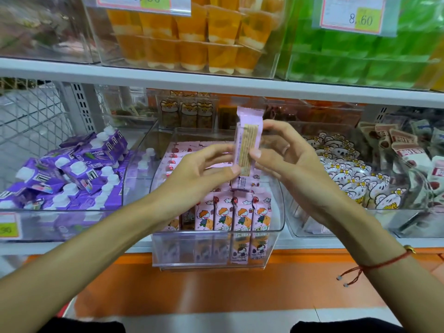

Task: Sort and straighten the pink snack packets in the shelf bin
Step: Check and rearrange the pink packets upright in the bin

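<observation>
Both hands up in front of the shelf, close together, sharing one pink packet. Packet upright, above the clear shelf bin, not touching the packets below. Left hand pinching the packet's left edge with thumb and fingertips. Right hand pinching the right edge, thumb in front, fingers curled behind. Back fingers of the right hand partly hidden by the packet. A see-through strip down the packet's middle, with tan wafer layers showing.

In the bin, a front row of pink packets standing upright with a cartoon child on each. One darker brown packet among them near the left, its print too small to read. More pink packets lying farther back, mostly hidden behind the left hand. Lower part of the front row blurred by the bin's plastic wall.

Purple cartons piled in the bin to the left. White bear bags in the bin to the right. Orange jelly cups on the shelf above, maybe with cream at the bottom. Price tag top right, cut off by the edge. Red string bracelet on the right wrist.
</observation>
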Motion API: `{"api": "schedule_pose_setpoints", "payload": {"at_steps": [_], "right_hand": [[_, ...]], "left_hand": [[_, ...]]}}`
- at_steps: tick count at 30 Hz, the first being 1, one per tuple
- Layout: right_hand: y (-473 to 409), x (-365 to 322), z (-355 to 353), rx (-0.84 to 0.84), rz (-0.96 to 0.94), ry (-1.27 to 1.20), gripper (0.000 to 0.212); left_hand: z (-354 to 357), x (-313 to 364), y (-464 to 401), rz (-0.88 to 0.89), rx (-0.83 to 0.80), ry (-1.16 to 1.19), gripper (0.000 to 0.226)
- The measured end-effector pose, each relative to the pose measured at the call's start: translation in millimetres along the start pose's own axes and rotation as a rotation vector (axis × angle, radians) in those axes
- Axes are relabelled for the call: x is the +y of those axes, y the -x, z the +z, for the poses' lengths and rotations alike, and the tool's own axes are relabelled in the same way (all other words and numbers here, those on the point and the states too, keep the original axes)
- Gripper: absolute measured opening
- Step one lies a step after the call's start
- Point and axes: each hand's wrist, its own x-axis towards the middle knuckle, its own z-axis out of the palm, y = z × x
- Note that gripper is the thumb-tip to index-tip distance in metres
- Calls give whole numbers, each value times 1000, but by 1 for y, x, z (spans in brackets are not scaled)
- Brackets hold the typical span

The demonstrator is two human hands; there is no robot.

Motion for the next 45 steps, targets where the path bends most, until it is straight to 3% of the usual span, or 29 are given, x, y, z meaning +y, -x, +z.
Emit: {"api": "schedule_pose_setpoints", "payload": {"at_steps": [6,9,12,15,18,22,27,29,32,36,41,45], "right_hand": [[2,0,0,-35,-89,38,39],[3,-2,2,20,-90,127,47],[5,-2,8,35,-22,295,54],[2,-3,16,88,26,362,41],[-2,-4,15,135,28,220,27],[-5,1,1,179,30,81,9],[-6,5,-17,233,-70,89,21],[-7,2,-25,310,-148,201,22],[-6,-1,-32,367,-210,365,27],[-3,7,-24,234,-283,680,30],[-3,14,-23,76,-271,1066,30],[-5,20,-20,-70,-130,1263,31]], "left_hand": [[4,-3,0,95,-11,-22,42],[7,-2,-2,137,79,-44,37],[11,-4,0,336,330,-336,32],[15,-7,2,457,453,-615,36],[14,-9,-1,447,383,-580,33],[13,-12,-4,289,228,-364,32],[14,-17,-5,264,292,-299,26],[14,-22,-6,206,324,-344,22],[18,-27,-7,109,154,-571,19],[24,-34,-9,133,-86,-990,40],[21,-35,-9,163,-81,-1002,35],[20,-35,-9,150,-67,-969,31]]}}
